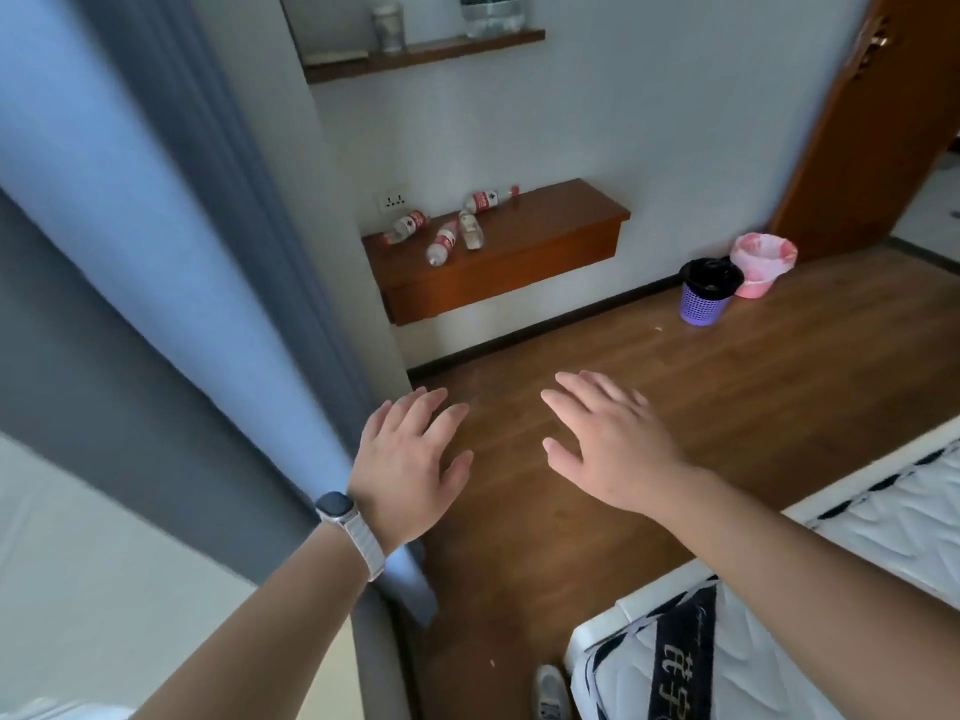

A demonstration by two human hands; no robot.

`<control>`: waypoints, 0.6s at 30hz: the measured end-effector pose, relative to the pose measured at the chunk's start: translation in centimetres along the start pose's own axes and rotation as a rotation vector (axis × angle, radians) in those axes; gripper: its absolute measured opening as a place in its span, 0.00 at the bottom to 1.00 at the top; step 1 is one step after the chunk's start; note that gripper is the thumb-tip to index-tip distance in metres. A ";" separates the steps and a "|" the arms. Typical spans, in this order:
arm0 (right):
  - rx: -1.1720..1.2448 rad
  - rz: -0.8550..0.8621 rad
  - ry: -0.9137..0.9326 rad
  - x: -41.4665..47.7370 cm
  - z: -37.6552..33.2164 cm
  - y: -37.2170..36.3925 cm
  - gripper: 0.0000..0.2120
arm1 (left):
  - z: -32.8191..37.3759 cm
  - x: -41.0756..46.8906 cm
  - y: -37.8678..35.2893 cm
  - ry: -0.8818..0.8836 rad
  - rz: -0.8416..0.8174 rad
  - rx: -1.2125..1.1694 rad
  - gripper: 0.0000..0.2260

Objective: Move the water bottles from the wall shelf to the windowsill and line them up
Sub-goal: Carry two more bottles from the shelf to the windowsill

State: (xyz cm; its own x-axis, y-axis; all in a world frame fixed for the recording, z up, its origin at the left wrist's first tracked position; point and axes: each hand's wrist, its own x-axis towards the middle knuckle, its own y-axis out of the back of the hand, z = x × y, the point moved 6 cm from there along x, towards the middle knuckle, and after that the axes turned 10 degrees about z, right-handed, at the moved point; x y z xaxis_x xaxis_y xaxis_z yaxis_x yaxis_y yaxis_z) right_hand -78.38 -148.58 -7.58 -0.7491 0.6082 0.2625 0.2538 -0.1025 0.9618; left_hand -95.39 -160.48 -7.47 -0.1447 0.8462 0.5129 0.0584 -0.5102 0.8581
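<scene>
1. A wall shelf (519,236) hangs on the far wall, with four water bottles (447,244) lying on their sides on its left half.
2. A higher shelf (426,54) sits above it, holding a jar (388,27) and, to the right, a large bottle (491,13).
3. Two bins (709,291) stand touching on the floor (675,407), right of the wall shelf.
4. A curtain (171,252) hangs at left; a mattress (831,589) lies at lower right.
5. Both hands, left hand (410,454) and right hand (613,439), hover side by side over the floor.

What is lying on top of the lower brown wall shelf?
Four water bottles lie on their sides on the lower wall shelf, three with red labels and one without a visible label. All sit toward its left end. The space under the shelf is not visible.
</scene>
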 end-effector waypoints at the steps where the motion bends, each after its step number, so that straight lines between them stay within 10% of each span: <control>1: 0.016 0.005 -0.011 1.0 0.9 -0.2 0.27 | 0.0 1.4 -0.6 -0.015 -0.003 0.015 0.20; 18: 0.049 -0.063 -0.139 10.1 13.1 -4.3 0.28 | 1.0 16.6 -10.1 -0.039 -0.080 0.007 0.21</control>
State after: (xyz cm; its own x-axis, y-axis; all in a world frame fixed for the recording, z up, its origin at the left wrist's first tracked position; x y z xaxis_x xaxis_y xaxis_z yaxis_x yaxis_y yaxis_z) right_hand -79.03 -131.73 -10.12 -0.6736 0.7154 0.1856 0.2411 -0.0247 0.9702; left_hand -97.40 -141.10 -7.55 -0.1107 0.8897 0.4430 0.0549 -0.4396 0.8965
